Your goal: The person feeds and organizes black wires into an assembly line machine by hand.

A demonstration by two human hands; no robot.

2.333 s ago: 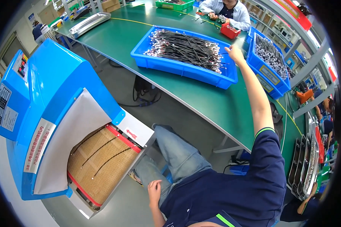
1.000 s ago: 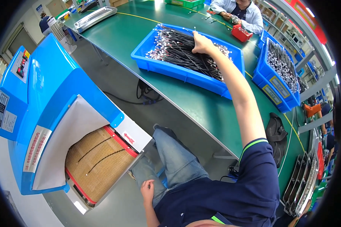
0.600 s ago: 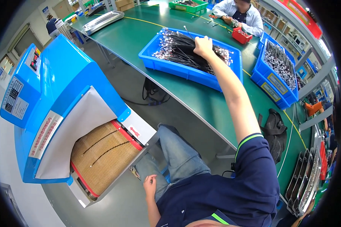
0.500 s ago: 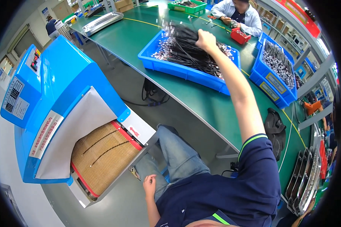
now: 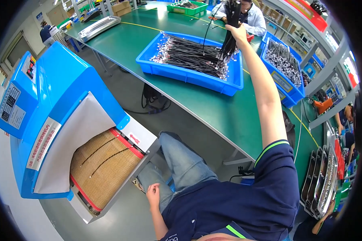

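Observation:
My right hand [image 5: 238, 35] is raised above the far right end of a blue plastic bin [image 5: 189, 78], closed round a bundle of thin black cables [image 5: 230, 24]. The bundle hangs upright, and one strand bows out to its left. More black cables [image 5: 189, 54] with pale connector ends lie in a thick layer inside the bin. My left hand [image 5: 153, 195] hovers by my thigh, fingers loosely curled, with nothing visible in it. Nearest to it is a conveyor belt [image 5: 104, 164] of tan mesh, carrying two separate black cables [image 5: 108, 160].
A blue machine [image 5: 68, 80] with a white curtain stands over the belt at left. On the green table [image 5: 145, 60] are a metal tray [image 5: 99, 29], a green bin [image 5: 187, 7] and stacked blue bins [image 5: 283, 66]. Across it sits a co-worker [image 5: 255, 18]. Metal racks [image 5: 319, 180] stand at right.
My right hand has lifted the cable bundle from low over the bin, up and to the right, and the bundle now hangs upright. The whole view has shifted slightly; my left hand stays by my thigh.

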